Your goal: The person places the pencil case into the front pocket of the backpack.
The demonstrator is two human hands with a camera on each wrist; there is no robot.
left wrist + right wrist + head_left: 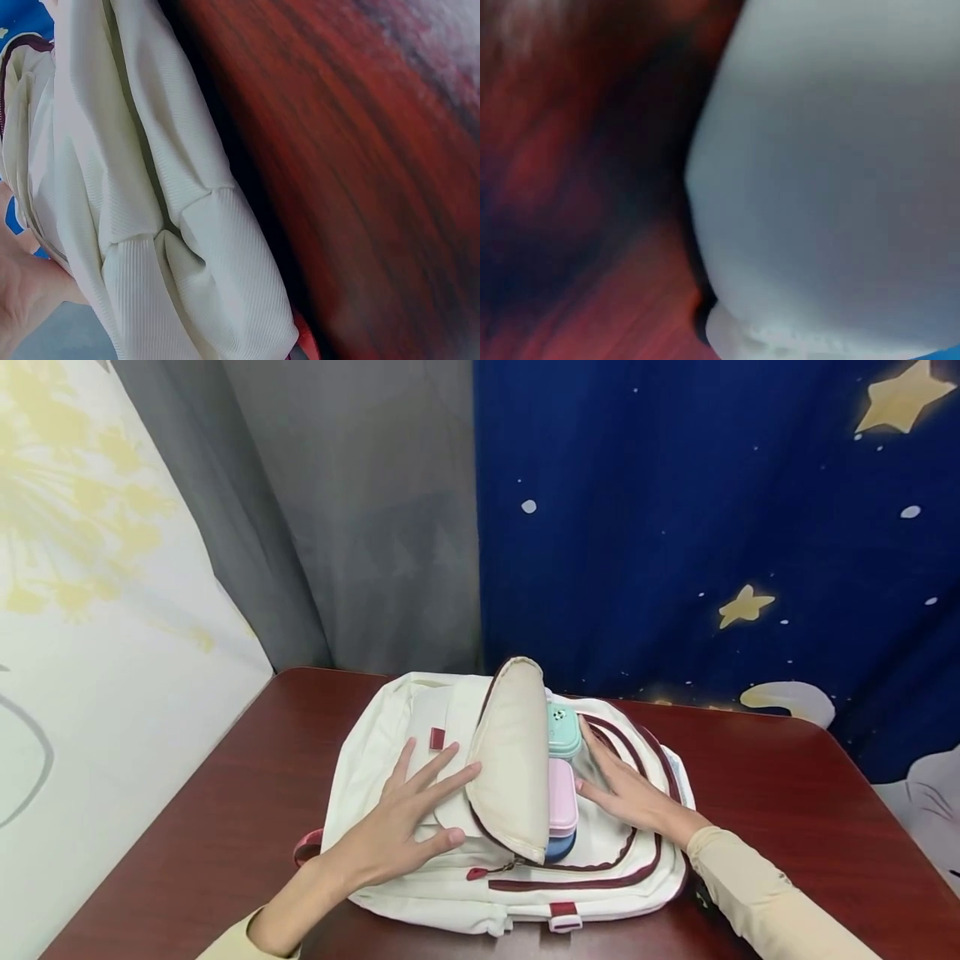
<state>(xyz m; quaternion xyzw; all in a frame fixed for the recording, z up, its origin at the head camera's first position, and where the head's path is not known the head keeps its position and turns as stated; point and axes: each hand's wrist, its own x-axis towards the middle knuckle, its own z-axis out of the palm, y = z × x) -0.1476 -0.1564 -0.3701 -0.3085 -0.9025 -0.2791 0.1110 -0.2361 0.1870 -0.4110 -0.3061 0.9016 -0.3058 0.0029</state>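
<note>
A white backpack with dark red trim lies flat on the table, its front pocket flap folded up and over to the left. Out of the pocket's mouth show a mint-green case, a pink case and part of a dark blue item. My left hand is spread over the bag's left part, fingertips by the flap. With fingers extended, my right hand lies along the pocket's right side, fingertips beside the two cases. Whether it touches them I cannot tell.
The bag rests on a dark red wooden table. A zipper pull hangs at the flap's near end. Behind the table hang a grey curtain and a blue starry curtain. The right wrist view is mostly a blurred pale surface.
</note>
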